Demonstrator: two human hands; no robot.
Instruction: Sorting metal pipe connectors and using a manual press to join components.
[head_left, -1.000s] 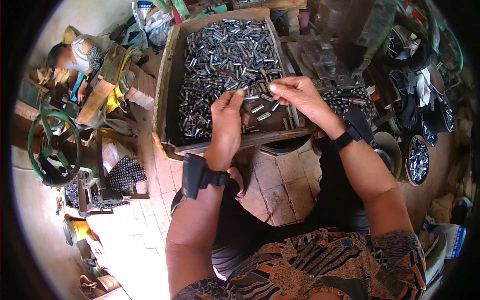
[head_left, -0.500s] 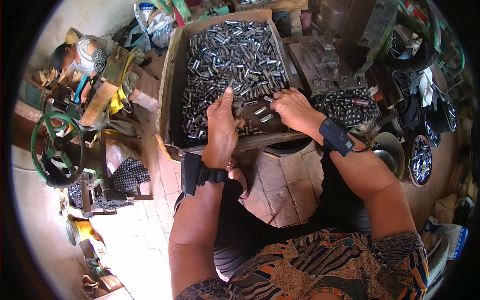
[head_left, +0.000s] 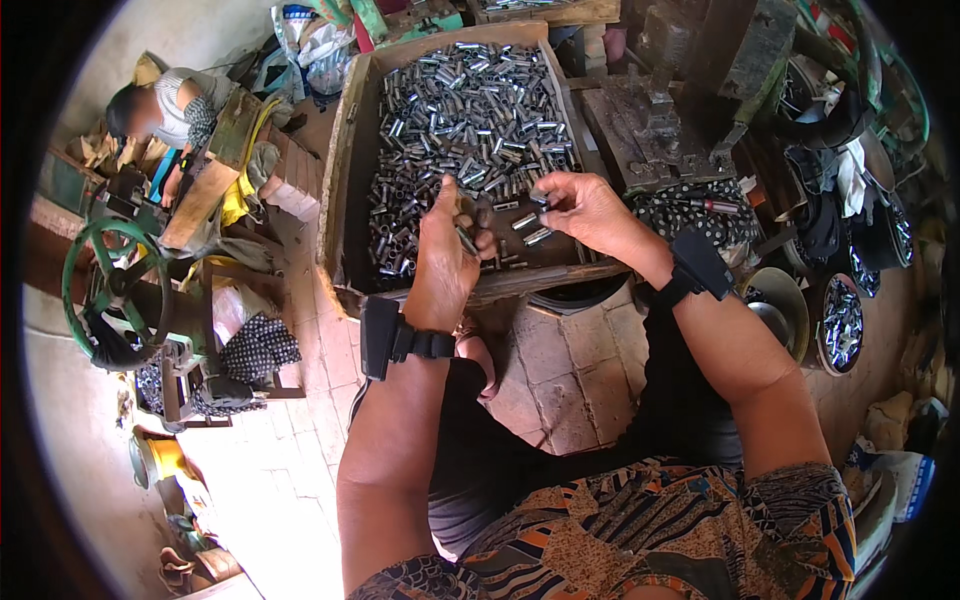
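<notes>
A shallow wooden tray holds a heap of short shiny metal tubes. Over its near left part, my left hand is curled with the thumb up, and a metal tube shows in its fingers. Opposite it, my right hand pinches a small metal tube between thumb and fingertips, partly hidden by them. Between the hands, a couple of loose metal tubes lie on the tray's dark bottom, close below the right fingertips.
Right of the tray stands a dark metal press with a dotted cloth beside it. Further right are a round metal basin and a bucket of metal parts. At left, another person works behind a green handwheel.
My right hand has lifted slightly and its fingers have shifted around a tube. My left fingers have turned upward, so the tube in them shows more.
</notes>
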